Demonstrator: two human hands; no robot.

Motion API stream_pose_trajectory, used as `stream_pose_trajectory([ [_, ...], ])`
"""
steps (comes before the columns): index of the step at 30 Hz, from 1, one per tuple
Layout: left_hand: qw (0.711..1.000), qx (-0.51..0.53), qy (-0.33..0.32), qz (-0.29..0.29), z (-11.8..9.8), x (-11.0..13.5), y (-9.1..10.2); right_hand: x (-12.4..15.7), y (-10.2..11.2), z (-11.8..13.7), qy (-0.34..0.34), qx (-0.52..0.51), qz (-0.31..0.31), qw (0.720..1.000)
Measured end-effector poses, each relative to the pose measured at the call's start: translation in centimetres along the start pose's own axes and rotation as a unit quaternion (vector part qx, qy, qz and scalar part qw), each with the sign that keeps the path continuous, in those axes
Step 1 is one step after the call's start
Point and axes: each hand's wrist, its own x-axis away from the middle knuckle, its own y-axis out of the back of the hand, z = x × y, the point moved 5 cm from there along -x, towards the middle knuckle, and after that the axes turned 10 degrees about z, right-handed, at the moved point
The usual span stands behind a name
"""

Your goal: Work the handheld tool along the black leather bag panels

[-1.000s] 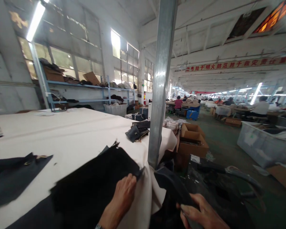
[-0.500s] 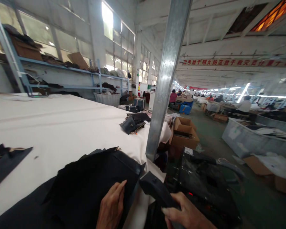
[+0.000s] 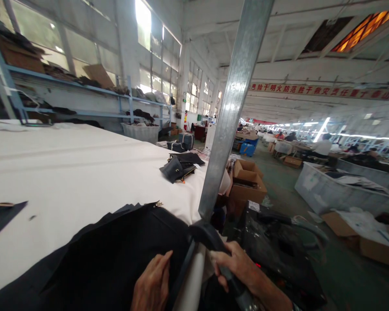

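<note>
Gripping a dark handheld tool [image 3: 214,246] by its handle, the right hand [image 3: 243,270] has its fingers wrapped closed around the shaft low in the head view, just right of the table's [image 3: 68,164] near corner. The tool's long axis runs on a diagonal: its handle end drops toward the lower right, under the hand, and its broad dark head points up and to the left, ending right at the edge of the black fabric piece [image 3: 123,255] and just in front of the foot of the slanted metal post [image 3: 233,108]. The left hand [image 3: 152,285] lies flat, fingers together and extended, pressing on the black fabric piece, which spreads over the near edge of the white-covered table with a small metal fitting showing at its far corner. Farther along the table, near the post, sits a small heap of dark bags [image 3: 180,166]. Right of the tool, below table level, stands a dark machine [image 3: 278,250] under a shiny plastic cover, and open cardboard boxes [image 3: 246,179] rest on the floor beyond it.
</note>
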Motion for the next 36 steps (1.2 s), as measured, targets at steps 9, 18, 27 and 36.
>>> stream_pose_trajectory([
  [9,0.999,-0.032,-0.028,-0.02,-0.9,-0.4,0.6,3.9,-0.5,0.7,-0.021,-0.004,0.021,1.0],
  [18,0.999,-0.019,-0.033,-0.022,-0.8,-0.4,0.6,-1.5,-0.8,-0.8,-0.048,-0.045,0.054,0.996],
  [27,0.997,-0.052,-0.043,-0.026,-1.3,-0.9,0.8,0.4,-0.8,-0.3,-0.07,-0.036,0.026,0.997],
  [36,0.999,-0.031,-0.02,-0.017,-0.6,-0.5,0.2,-1.0,-0.4,0.5,-0.018,-0.025,0.051,0.998],
])
